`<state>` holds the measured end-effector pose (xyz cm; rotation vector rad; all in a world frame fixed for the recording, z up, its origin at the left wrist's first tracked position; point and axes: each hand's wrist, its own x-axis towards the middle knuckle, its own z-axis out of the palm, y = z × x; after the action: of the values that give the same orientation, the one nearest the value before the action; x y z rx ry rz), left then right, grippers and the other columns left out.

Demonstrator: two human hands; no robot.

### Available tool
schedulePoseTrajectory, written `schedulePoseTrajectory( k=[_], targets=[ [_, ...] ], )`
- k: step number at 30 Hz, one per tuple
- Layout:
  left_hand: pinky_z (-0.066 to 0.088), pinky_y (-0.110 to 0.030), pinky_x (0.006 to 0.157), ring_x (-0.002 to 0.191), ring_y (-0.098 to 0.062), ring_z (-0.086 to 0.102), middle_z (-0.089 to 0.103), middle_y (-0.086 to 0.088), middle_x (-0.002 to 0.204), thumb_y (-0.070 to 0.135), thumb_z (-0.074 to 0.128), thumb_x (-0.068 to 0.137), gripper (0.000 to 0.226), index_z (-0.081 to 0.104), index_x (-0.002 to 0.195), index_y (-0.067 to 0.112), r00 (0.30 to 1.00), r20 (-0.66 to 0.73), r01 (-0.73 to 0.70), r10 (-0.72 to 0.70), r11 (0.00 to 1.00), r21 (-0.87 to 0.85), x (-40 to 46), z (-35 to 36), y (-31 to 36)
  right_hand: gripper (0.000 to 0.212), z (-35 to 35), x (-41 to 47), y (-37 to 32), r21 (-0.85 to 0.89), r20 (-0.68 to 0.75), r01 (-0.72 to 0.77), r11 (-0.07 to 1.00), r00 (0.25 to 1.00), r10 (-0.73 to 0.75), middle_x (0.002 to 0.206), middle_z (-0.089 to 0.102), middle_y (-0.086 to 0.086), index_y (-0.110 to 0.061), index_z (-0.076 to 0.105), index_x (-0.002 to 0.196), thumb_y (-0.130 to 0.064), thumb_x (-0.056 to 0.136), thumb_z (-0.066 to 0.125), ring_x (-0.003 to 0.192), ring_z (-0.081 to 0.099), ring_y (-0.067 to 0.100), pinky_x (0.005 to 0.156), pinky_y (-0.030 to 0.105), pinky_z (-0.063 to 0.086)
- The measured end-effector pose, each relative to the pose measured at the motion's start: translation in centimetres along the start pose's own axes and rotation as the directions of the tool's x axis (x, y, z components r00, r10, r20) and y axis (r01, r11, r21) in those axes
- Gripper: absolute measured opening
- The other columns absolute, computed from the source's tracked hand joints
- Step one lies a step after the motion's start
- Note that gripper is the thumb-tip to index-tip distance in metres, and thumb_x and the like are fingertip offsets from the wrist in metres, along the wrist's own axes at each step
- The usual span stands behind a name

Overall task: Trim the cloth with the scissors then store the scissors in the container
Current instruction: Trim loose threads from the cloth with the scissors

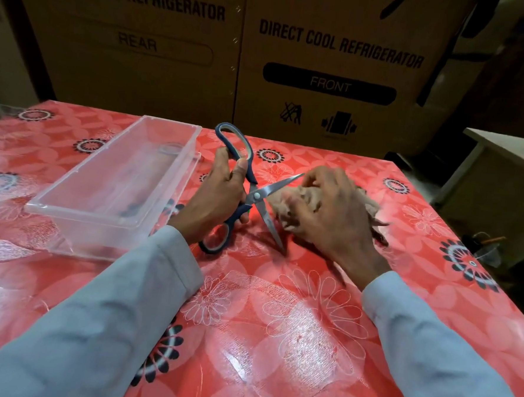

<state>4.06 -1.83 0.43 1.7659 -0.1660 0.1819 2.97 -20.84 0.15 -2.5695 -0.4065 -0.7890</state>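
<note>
The scissors (256,195) are spread wide open, their blades crossed in an X at the pivot. The left hand (221,196) grips them by the dark blue handles: the thumb lies along the far handle just below its large loop, and the curled fingers wrap the near handle above its smaller loop, which sits just beside the wrist. One blade points away from that grip toward the right hand (330,214); the other slants down, its tip at the tablecloth (276,337).

The cloth (288,206), a bunched pinkish-beige scrap, lies right of the scissor grip, between the two open blades and touching them near the pivot. The right hand is curled over it, fingers pinching the bundle against the table; a bit of cloth sticks out past the knuckles on the far right.

On the other side of the left hand sits the clear plastic container (117,186), close to the knuckles, with nothing visible inside. Everything rests on a red flowered tablecloth. Beyond stand cardboard boxes (324,64) printed "DIRECT COOL REFRIGERATOR".
</note>
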Motion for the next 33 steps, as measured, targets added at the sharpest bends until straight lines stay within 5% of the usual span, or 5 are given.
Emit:
schedulePoseTrajectory(
  k=[6,11,18,26,33],
  targets=[
    [0.044,-0.021,0.038,0.037,-0.003,0.052,0.054,-0.004,0.074,0.032,0.03,0.106,0.018,0.037,0.112,0.016,1.0,-0.014,0.017,-0.017,1.0,0.015,-0.1,-0.2,-0.1,0.081,-2.8,0.4,0.6,-0.036,0.277,0.123,0.992,0.955,-0.109,0.123,0.042,-0.007,-0.037,0.059,0.125,-0.088,0.063,0.054,0.112,0.035,0.008,0.086,0.031,0.04],
    [0.043,-0.02,0.035,0.035,-0.005,0.052,0.054,-0.005,0.073,0.031,0.03,0.106,0.022,0.034,0.118,0.012,1.0,-0.006,0.023,-0.023,1.0,0.005,-0.4,-0.2,0.4,0.065,-5.5,1.1,3.8,0.272,0.581,-0.174,0.946,0.814,-0.018,0.11,0.062,-0.009,-0.032,0.058,0.114,-0.046,0.06,0.091,0.094,0.061,0.003,0.077,0.02,0.052],
    [0.041,-0.021,0.034,0.034,-0.005,0.049,0.054,-0.004,0.07,0.03,0.029,0.106,0.026,0.034,0.122,0.01,1.0,-0.017,0.016,-0.016,1.0,0.014,-0.5,0.1,0.8,0.036,-2.5,0.8,3.8,-0.173,0.085,0.067,0.983,0.995,-0.053,0.107,0.064,0.004,-0.026,0.076,0.108,-0.032,0.073,0.085,0.103,0.058,0.029,0.076,0.035,0.046],
    [0.041,-0.017,0.036,0.037,-0.001,0.048,0.054,-0.002,0.073,0.031,0.029,0.106,0.026,0.035,0.121,0.011,1.0,-0.019,0.013,-0.012,1.0,0.019,-0.5,0.0,0.7,0.074,-4.9,1.2,3.1,-0.199,0.203,-0.126,0.972,0.965,0.167,0.106,0.06,-0.004,-0.031,0.054,0.114,-0.082,0.062,0.066,0.096,0.057,0.018,0.079,0.04,0.051],
    [0.04,-0.015,0.037,0.037,0.001,0.048,0.053,-0.001,0.074,0.031,0.029,0.106,0.026,0.035,0.12,0.01,1.0,-0.026,0.006,-0.005,0.999,0.047,-0.5,0.2,0.7,0.011,-2.9,0.6,2.9,0.068,0.238,-0.077,0.995,0.97,0.059,0.086,0.077,-0.001,-0.013,0.081,0.092,-0.019,0.086,0.075,0.075,0.067,0.012,0.07,0.027,0.055]
  ],
)
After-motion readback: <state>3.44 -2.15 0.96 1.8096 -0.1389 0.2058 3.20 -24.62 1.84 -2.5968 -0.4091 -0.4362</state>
